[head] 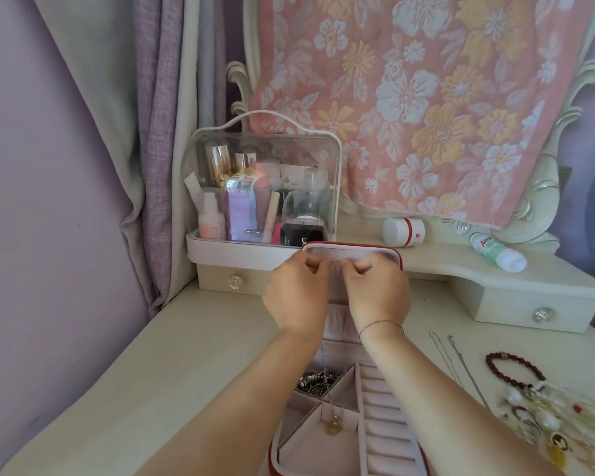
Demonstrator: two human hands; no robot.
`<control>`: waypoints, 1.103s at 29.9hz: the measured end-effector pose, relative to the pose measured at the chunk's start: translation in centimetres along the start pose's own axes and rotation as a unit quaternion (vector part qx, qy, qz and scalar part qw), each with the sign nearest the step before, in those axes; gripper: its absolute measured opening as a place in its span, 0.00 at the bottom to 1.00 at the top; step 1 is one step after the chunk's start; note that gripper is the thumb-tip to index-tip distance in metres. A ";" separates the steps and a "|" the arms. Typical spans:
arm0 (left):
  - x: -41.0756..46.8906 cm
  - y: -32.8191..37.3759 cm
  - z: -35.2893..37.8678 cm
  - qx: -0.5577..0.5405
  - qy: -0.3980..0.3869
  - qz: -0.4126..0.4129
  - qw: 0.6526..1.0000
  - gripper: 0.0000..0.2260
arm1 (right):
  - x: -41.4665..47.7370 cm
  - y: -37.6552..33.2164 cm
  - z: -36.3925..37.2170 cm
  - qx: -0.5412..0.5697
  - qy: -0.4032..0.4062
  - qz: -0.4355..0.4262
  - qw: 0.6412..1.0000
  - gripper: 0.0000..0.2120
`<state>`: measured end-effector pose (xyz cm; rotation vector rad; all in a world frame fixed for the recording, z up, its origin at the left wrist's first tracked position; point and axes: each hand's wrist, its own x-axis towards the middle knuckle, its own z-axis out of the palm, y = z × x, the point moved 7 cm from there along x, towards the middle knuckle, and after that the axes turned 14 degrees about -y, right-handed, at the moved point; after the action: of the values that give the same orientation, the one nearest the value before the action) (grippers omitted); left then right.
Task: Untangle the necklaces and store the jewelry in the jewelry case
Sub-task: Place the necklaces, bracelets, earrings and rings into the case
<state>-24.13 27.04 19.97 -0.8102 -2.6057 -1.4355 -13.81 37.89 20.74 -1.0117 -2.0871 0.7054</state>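
Both hands were raised at the upright lid [352, 252] of the jewelry case [351, 441], near the worktop's [193, 355] back edge. Left hand [298, 297] had its fingers [311, 266] curled in, thumb and forefinger pinching something very fine at the lid's top rim; right hand [378, 293] did the same just beside it, fingers [359, 267] pressed together in a pinch. What they pinched was too thin to see clearly, likely the end of the chain. A thin necklace chain [327, 383] hung down between the forearms, its gold pendant [334, 428] resting in a front left compartment of the open case. A dark metal beaded piece [318, 381] lay in the compartment behind that. Ring-roll slots [382, 424] ran along the case's right half. Right wrist wore a thin bracelet [382, 323]. On the worktop's right side, well apart from the case: two thin chains [457, 365], a dark red bead bracelet [514, 371], and a tangled pile of pearls, rings and pendants [543, 420] near the front right corner. A clear cosmetics organizer [265, 187] stood on the raised shelf at back left, with a white jar [404, 231] and a tipped white bottle [497, 251] further right.
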 end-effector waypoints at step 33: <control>-4.6 -3.4 -0.1 -0.026 -0.252 0.096 0.963 0.09 | -8.3 2.9 0.9 0.291 -0.365 0.021 0.884 0.08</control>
<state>-21.78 23.61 16.04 -1.5690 -2.7210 -1.3931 -9.51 32.53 15.25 -0.4677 -2.1958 1.8228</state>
